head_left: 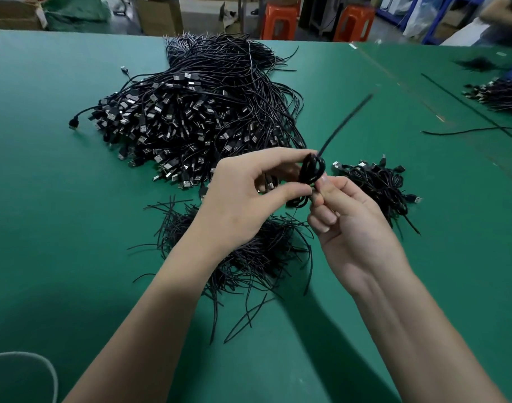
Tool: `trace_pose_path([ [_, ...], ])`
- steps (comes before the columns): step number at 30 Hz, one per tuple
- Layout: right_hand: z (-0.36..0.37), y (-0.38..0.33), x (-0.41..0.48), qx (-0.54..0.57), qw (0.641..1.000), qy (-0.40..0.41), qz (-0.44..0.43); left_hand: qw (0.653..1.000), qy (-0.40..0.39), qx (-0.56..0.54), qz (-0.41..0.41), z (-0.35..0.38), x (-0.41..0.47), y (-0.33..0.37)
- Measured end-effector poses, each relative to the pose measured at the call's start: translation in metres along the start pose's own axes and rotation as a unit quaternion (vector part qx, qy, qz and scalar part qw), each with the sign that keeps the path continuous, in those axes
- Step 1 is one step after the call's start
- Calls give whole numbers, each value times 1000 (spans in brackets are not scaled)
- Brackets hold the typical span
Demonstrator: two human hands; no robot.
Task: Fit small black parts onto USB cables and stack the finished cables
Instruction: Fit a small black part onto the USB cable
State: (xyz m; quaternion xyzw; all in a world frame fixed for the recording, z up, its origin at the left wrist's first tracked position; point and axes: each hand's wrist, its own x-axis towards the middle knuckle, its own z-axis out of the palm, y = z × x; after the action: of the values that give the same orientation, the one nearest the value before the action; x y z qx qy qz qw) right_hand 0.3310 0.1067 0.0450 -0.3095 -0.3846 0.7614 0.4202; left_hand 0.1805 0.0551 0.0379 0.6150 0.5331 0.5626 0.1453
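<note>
My left hand (243, 196) and my right hand (344, 225) meet above the green table (60, 213). Between them is a coiled black USB cable (312, 170). The left thumb and fingers pinch the coil from the left. The right fingertips pinch it from below. A blurred straight black strand (347, 120) rises from the coil toward the upper right. A big heap of loose USB cables (196, 112) lies behind the hands. Thin black ties (249, 257) lie in a pile under my wrists. A small stack of coiled cables (376, 184) sits to the right.
Another cable heap (498, 94) and a long single cable (469, 130) lie at the far right. A white cord (45, 370) curls at the bottom left corner. Orange stools (280, 20) and cardboard boxes (158, 14) stand beyond the table's far edge.
</note>
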Motion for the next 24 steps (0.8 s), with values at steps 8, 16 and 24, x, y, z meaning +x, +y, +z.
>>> trace_pose_path([
  [8,-4,1,7,6,999,45,-6,999,-22,-1,-26,-1,-4,3],
  [16,-1,5,1,-72,993,38,-80,960,-73,-162,-218,-1,0,-9],
  [24,-1,2,-1,-59,995,52,-69,925,-82,-251,-273,15,-4,-12],
])
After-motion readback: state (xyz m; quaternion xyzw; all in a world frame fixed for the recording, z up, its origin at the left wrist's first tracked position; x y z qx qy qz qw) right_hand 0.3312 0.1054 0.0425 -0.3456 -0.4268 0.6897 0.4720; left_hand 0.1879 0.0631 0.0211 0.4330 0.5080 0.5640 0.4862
